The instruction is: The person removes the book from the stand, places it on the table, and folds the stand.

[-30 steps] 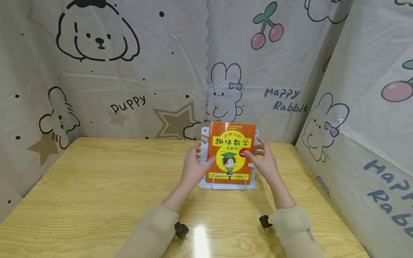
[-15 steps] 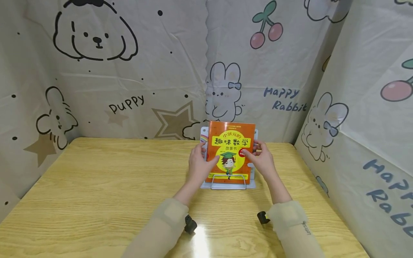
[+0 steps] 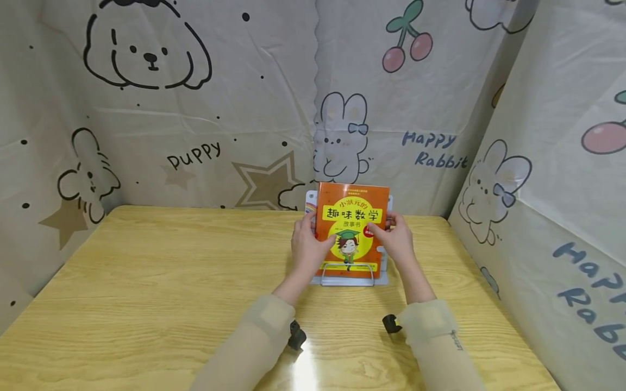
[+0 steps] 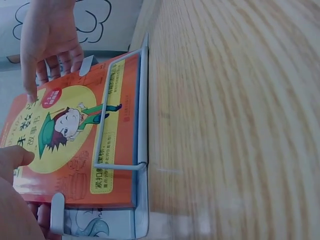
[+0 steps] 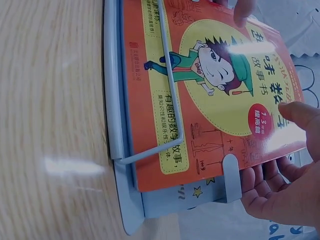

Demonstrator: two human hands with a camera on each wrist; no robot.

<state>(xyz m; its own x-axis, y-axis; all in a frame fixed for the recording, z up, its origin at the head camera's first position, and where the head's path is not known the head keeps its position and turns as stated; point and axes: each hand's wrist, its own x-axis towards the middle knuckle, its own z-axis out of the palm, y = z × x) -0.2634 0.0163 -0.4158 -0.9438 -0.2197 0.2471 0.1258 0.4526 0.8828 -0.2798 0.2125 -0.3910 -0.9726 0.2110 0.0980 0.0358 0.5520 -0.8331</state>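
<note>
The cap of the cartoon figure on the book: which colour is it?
The cap is green, best seen in the right wrist view.

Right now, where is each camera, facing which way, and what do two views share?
Head: on the head, facing forward and down at the book; left hand, right hand, sleeves show.
Left wrist: on that wrist, facing the book; both hands show.
Right wrist: on that wrist, facing the book; right hand, part of left hand show.
Both wrist views share the stand.
</note>
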